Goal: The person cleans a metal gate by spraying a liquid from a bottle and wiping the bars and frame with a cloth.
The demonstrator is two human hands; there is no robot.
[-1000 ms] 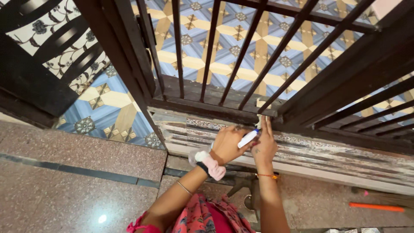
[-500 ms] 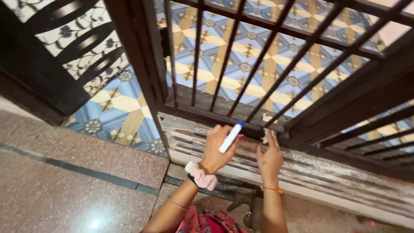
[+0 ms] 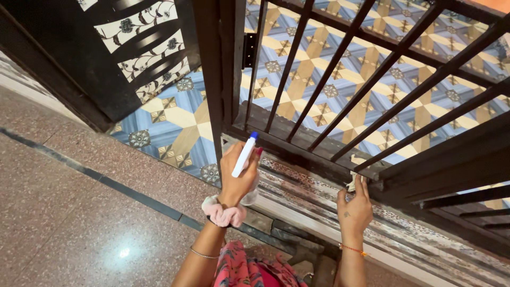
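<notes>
L hand [image 3: 237, 178] grip wrapped tight round white marker w/ blue cap [image 3: 245, 154], cap end up + angled right, body clear of the palm so tip end is hidden below the fingers. Pink scrunchie [image 3: 225, 211] on that wrist. R hand [image 3: 355, 204] well right of the marker grip, fingertips pressed together pinching a small pale scrap [image 3: 351, 184] against the bottom rail of the dark metal gate [image 3: 340, 135], prob. to steady it there. Worn striped threshold [image 3: 319, 204] runs under both hands. Patterned blue/tan tile floor [image 3: 175, 125] beyond bars.
</notes>
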